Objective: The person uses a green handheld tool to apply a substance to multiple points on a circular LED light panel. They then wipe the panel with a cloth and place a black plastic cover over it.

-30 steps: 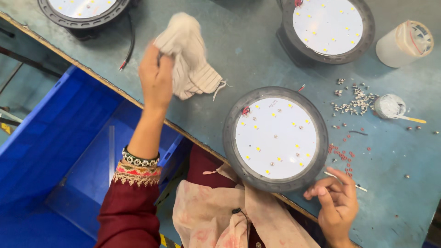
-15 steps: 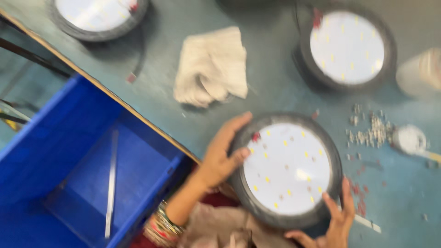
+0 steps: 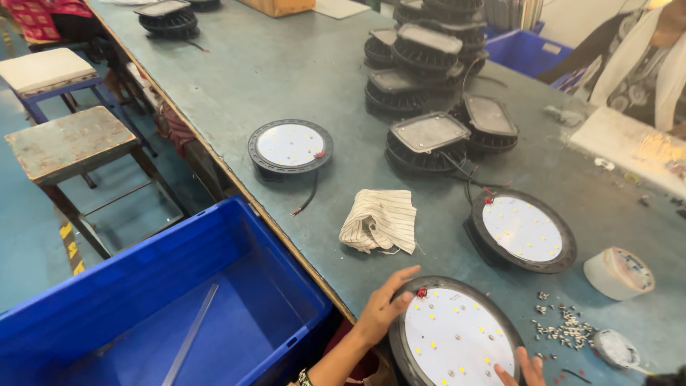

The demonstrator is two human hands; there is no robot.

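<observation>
Fingers of the left hand [image 3: 382, 306] spread apart and lie flat on the dark rim of the round lamp [image 3: 456, 334], the thumb pointing toward a small red cap at the rim's top. Only the fingertips of the right hand [image 3: 523, 370] show at the bottom edge, slightly parted and resting on the lamp's lower right rim; neither hand closes around it. The lamp lies face up on the worktop [image 3: 286, 78] at its near edge, its white disc dotted with small yellow squares.

Just right of the right fingers, a scatter of small screws [image 3: 561, 327] lies beside a small round dish [image 3: 614, 348]. Left of the left fingers, below the worktop edge, stands a blue crate [image 3: 107, 286].

Just beyond the left fingers lies a crumpled striped cloth [image 3: 380, 221]. Beyond the right fingers lies a second lamp [image 3: 523, 230] with a roll of tape [image 3: 619, 273] to its right. Farther out lies a third lamp [image 3: 290, 146], then stacked black housings [image 3: 425, 64]. Two stools [image 3: 68, 143] stand on the floor at far left.
</observation>
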